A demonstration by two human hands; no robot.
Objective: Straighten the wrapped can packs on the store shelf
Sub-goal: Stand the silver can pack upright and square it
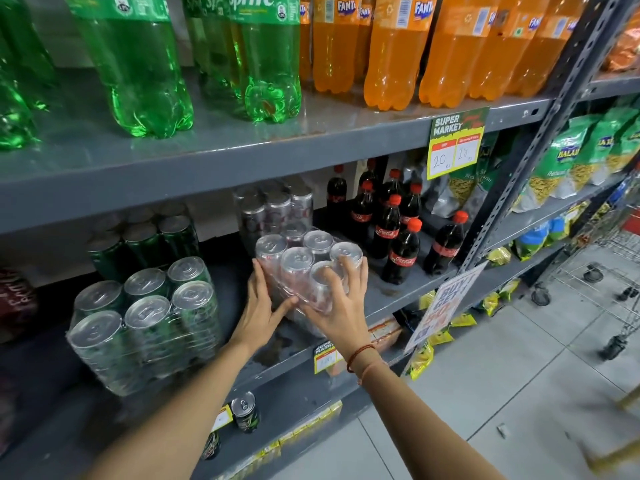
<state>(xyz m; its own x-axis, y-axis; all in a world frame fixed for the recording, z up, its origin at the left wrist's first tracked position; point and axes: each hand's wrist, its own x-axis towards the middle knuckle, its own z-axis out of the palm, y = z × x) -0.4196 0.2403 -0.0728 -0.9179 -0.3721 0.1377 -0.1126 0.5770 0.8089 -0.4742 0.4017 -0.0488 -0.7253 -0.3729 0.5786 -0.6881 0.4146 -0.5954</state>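
head | both hands grip silver can pack | shelf edge near

Silver can pack: dull brushed-metal can tops under clear, glossy, crinkled plastic wrap.
Green can pack: same matt metal lids, shiny film creased at the sides.
Shelf: grey painted metal, smooth, faint sheen, scuffed and stained at the lower board.
Green bottles and orange bottles: glossy translucent plastic.
Price tag: paper, matt.
Floor: pale tiles, smooth, low gloss.
Trolley: bare metal wire.
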